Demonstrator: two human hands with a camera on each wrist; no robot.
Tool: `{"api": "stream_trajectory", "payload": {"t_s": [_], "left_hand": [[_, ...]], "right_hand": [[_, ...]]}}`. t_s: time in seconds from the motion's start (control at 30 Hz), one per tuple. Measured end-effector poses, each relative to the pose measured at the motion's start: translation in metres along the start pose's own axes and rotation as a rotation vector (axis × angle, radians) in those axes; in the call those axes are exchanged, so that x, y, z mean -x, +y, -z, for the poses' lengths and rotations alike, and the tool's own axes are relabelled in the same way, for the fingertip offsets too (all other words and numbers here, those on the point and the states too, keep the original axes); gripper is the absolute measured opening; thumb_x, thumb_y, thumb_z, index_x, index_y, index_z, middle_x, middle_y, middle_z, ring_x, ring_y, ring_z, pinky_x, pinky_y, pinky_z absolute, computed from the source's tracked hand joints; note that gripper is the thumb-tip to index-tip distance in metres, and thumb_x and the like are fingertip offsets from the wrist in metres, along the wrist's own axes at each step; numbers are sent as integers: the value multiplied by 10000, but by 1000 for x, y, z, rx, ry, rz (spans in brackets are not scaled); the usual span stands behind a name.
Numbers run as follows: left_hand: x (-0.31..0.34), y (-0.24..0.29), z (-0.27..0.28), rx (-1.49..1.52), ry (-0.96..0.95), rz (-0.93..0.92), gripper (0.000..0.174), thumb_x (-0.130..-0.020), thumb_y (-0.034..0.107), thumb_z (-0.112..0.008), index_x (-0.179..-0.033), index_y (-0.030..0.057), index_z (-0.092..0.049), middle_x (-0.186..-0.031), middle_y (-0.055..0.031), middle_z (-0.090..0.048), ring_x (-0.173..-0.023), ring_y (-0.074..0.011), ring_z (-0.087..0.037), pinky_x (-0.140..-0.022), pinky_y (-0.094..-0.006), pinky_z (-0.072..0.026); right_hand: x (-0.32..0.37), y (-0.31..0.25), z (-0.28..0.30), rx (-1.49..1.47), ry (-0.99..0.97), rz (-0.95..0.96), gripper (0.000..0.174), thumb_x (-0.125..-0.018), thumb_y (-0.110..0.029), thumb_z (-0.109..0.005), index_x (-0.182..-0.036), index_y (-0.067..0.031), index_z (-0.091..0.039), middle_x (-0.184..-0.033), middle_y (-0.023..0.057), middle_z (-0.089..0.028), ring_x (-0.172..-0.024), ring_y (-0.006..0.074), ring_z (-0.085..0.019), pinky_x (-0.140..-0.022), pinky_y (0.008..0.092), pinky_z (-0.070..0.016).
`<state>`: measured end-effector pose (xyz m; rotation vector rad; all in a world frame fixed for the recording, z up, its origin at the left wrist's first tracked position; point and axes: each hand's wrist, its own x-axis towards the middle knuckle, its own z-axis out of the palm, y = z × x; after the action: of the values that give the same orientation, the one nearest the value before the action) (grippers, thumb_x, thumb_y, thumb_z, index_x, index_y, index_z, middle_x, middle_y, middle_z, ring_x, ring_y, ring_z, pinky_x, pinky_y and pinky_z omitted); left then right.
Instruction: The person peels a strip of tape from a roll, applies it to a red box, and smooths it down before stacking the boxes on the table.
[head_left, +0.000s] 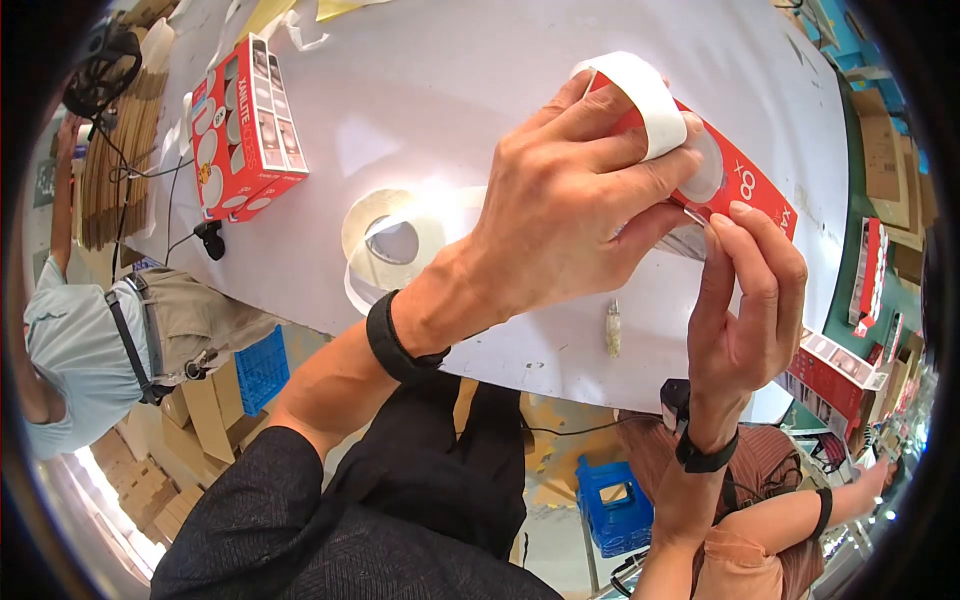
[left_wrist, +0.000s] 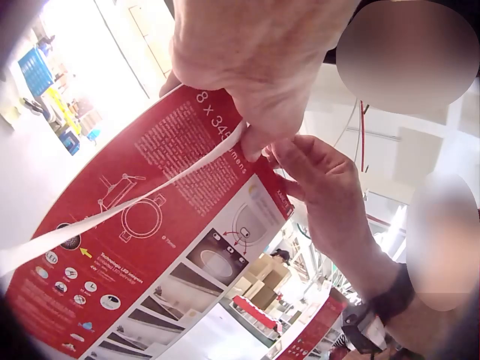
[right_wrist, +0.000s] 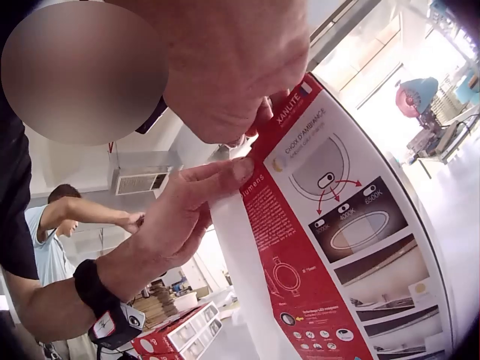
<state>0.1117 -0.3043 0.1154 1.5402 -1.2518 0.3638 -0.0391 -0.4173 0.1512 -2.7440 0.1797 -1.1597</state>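
A red printed box [head_left: 765,190] [left_wrist: 142,172] [right_wrist: 292,247] is held tilted above the table. My left hand [head_left: 570,195] [left_wrist: 262,60] [right_wrist: 169,225] grips its edge, thumb pressing a white tape strip [head_left: 655,105] [left_wrist: 161,187] [right_wrist: 236,255]; in the head view the strip loops over the fingers. My right hand [head_left: 750,290] [left_wrist: 322,180] [right_wrist: 240,67] is close to the left thumb at the box edge, thumb and fingertips pinching what looks like the strip's end. The fingertips partly hide that end. A tape roll [head_left: 360,225] lies on the table below the left forearm.
Red boxes [head_left: 240,150] stand at the table's left. A small clear-and-yellowish item [head_left: 613,330] lies near the front edge of the table [head_left: 400,110]. More red boxes [head_left: 835,375] are at right, beside a seated person. Another person stands at left; a blue stool [head_left: 612,510] is below.
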Motion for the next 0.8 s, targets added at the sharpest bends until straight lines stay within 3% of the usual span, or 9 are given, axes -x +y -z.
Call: {"api": "stream_trajectory", "payload": {"t_s": [0.6,0.8], "left_hand": [[-4,2,13,4,-112,-7,376,-717,161,-862,-1058,62,-737,-1153,-63,-738,-1130,-302,-655,-1033,-487,-520],[-5,1,11,27,-87,6,399,-719,219,-883,-1057,64,-739,-1160,-55,-740,-1128,-300,-658,-994,-462,-539]], "right_hand": [[14,-3,-6,64,-8,28,318,-798,2,-866,-1094,-47,-762,-1144,98,-690,-1044,282,-717,-890,431,-639],[28,-3,-14,35,-9,-45,357,-864,-19,-818,-1204,-29,-710,-1158,109,-684,-1175,310,-663,-1015,480,-561]]}}
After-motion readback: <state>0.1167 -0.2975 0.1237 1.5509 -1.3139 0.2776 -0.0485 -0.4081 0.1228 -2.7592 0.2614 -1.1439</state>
